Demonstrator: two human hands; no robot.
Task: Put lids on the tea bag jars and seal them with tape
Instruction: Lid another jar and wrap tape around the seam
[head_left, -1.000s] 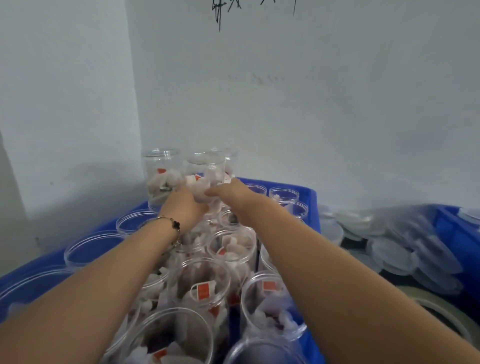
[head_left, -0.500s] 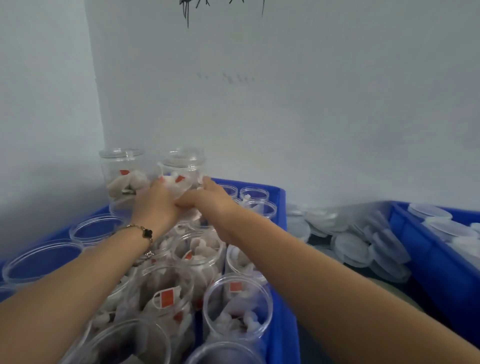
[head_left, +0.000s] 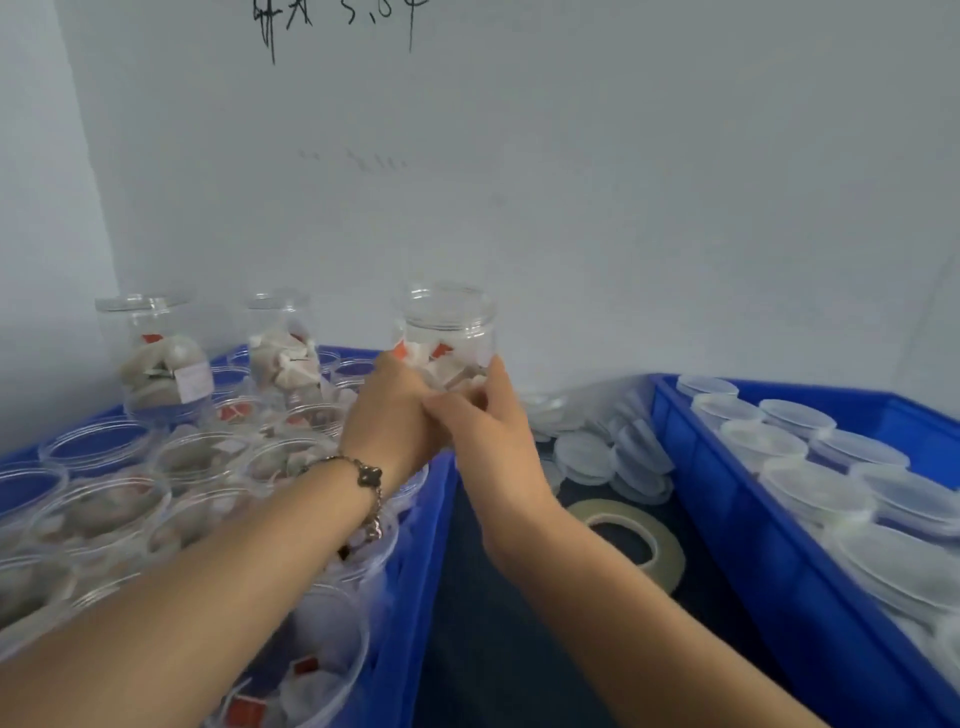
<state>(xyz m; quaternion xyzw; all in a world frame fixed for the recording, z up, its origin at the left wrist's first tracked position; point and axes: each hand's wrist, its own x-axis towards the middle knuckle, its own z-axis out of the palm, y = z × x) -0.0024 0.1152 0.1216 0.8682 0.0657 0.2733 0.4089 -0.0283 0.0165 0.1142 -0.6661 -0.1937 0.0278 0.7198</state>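
Observation:
Both my hands hold one clear jar (head_left: 448, 332) of tea bags, lifted above the right edge of the left blue crate (head_left: 415, 545). My left hand (head_left: 389, 410) grips its lower left side and my right hand (head_left: 488, 431) wraps the lower right. The jar's mouth shows no lid. A roll of clear tape (head_left: 631, 540) lies flat on the dark surface between the crates. Loose translucent lids (head_left: 597, 457) are piled behind the tape.
The left crate holds several open jars with tea bags; two tall jars (head_left: 156, 353) stand at its far side. A second blue crate (head_left: 769, 561) on the right holds several lidded jars (head_left: 810, 493). A white wall stands close behind.
My hands have lifted the jar out of the left crate and carried it right, toward the gap between the crates. The view has swung right, showing the tape and right crate.

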